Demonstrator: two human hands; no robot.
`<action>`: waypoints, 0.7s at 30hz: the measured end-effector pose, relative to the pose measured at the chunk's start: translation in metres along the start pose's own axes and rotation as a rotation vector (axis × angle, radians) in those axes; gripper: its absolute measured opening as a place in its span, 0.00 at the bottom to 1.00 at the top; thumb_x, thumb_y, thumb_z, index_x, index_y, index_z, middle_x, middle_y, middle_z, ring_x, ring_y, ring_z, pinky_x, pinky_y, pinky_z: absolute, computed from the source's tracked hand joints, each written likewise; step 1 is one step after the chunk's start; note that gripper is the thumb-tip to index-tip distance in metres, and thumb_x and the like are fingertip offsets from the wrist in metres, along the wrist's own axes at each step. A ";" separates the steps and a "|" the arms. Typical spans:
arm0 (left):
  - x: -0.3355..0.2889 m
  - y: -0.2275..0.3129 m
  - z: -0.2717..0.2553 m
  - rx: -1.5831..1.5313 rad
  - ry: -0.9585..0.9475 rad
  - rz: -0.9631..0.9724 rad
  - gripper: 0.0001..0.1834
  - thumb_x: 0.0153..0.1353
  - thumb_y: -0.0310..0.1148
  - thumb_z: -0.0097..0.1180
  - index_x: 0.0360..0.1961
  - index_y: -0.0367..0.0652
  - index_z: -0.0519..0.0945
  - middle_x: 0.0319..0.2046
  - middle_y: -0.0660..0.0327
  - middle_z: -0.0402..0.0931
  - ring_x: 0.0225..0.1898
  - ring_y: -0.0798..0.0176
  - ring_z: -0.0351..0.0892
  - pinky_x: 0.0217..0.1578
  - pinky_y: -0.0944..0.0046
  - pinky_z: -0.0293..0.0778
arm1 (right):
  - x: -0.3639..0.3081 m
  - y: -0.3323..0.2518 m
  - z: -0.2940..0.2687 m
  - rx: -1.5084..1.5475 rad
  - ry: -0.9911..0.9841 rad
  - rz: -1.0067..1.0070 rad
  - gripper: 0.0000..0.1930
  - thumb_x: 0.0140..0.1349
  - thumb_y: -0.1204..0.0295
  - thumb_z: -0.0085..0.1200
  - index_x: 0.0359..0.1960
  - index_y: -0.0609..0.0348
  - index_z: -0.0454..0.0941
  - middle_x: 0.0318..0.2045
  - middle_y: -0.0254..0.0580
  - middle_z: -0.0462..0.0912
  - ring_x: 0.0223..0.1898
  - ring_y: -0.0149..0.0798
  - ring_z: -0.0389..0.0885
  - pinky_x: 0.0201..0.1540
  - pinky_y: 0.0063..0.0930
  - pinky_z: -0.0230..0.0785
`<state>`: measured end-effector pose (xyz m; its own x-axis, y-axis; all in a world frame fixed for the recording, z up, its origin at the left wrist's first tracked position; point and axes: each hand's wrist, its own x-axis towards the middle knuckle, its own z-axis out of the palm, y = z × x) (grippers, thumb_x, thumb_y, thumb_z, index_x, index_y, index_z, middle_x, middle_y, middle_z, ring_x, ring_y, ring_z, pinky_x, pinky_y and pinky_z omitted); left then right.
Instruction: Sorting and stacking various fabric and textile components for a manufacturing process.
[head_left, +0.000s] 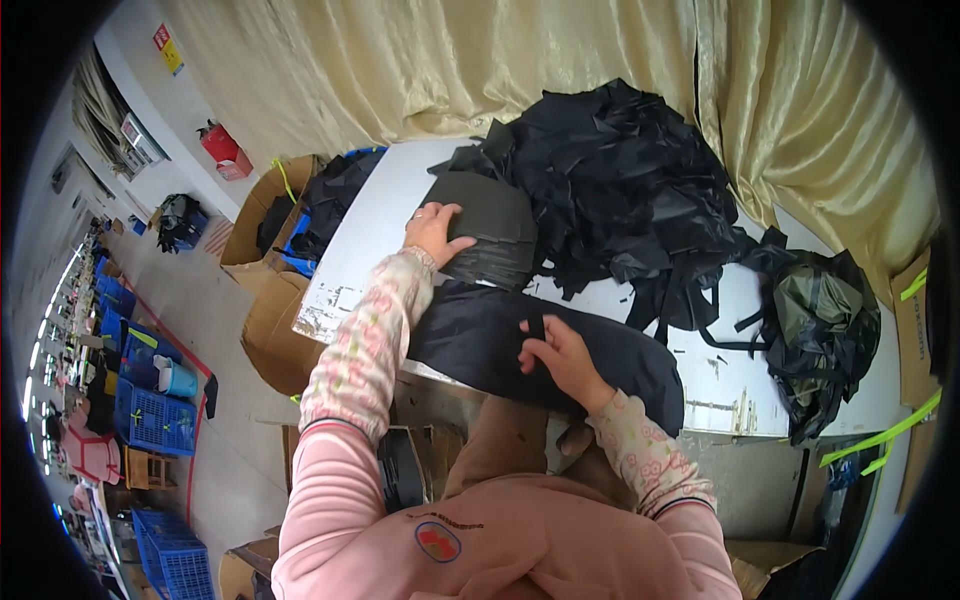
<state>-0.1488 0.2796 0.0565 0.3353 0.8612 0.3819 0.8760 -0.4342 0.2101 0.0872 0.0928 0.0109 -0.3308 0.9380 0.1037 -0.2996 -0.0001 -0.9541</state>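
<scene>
My left hand [432,235] lies on a stack of dark grey curved panels [482,215], thumb apart from the fingers and fingertips on the top panel. The lower edges of the stacked panels fan out towards me. In front of the stack, a long black fabric piece [500,335] with rounded ends is spread along the near table edge. Above this fabric is my right hand [565,360], its fingers curled in around a short black strip [537,326]. How far the strip reaches into the hand is hidden.
A big heap of black fabric pieces [625,180] covers the back of the white table [350,220]. At its right end lies a black and olive bundle [825,325]. Cardboard boxes [270,325] stand left of the table. Gold curtains [420,60] hang behind, and blue crates [155,415] line the floor farther left.
</scene>
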 end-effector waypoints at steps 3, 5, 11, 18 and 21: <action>0.007 -0.057 0.027 0.247 -0.192 -0.199 0.39 0.45 0.44 0.68 0.61 0.55 0.67 0.64 0.54 0.58 0.66 0.45 0.54 0.61 0.39 0.54 | -0.008 0.006 0.003 -0.067 -0.004 0.081 0.10 0.67 0.77 0.44 0.48 0.66 0.68 0.25 0.36 0.76 0.24 0.27 0.74 0.30 0.19 0.68; 0.015 -0.076 0.035 0.350 -0.413 -0.171 0.40 0.45 0.46 0.69 0.61 0.57 0.68 0.65 0.55 0.58 0.68 0.47 0.52 0.62 0.37 0.51 | -0.013 0.008 -0.002 -0.105 0.016 0.101 0.09 0.68 0.76 0.43 0.47 0.66 0.68 0.24 0.36 0.75 0.22 0.27 0.73 0.28 0.20 0.68; 0.025 -0.056 0.019 0.164 -0.507 -0.072 0.32 0.48 0.38 0.67 0.56 0.51 0.71 0.64 0.57 0.59 0.69 0.52 0.50 0.64 0.35 0.47 | -0.016 0.025 -0.009 -0.123 0.110 0.077 0.06 0.69 0.73 0.43 0.41 0.63 0.68 0.22 0.37 0.75 0.20 0.27 0.73 0.24 0.21 0.67; -0.023 0.019 -0.025 -0.766 -0.034 -0.022 0.17 0.52 0.16 0.49 0.45 0.41 0.71 0.46 0.58 0.77 0.51 0.57 0.75 0.53 0.63 0.67 | 0.002 0.008 0.002 -0.152 0.216 -0.008 0.07 0.66 0.72 0.50 0.35 0.63 0.70 0.20 0.36 0.77 0.19 0.25 0.74 0.24 0.19 0.67; -0.072 0.081 -0.035 -1.272 0.011 -0.169 0.19 0.56 0.15 0.47 0.50 0.37 0.72 0.49 0.61 0.76 0.51 0.69 0.72 0.54 0.68 0.65 | 0.012 -0.018 0.011 -0.251 0.264 -0.191 0.07 0.64 0.72 0.53 0.34 0.64 0.72 0.21 0.35 0.78 0.21 0.23 0.75 0.25 0.17 0.66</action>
<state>-0.1141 0.1734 0.0773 0.2444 0.9306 0.2726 -0.0411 -0.2709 0.9617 0.0786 0.1007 0.0319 -0.0397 0.9697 0.2410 -0.0953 0.2364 -0.9670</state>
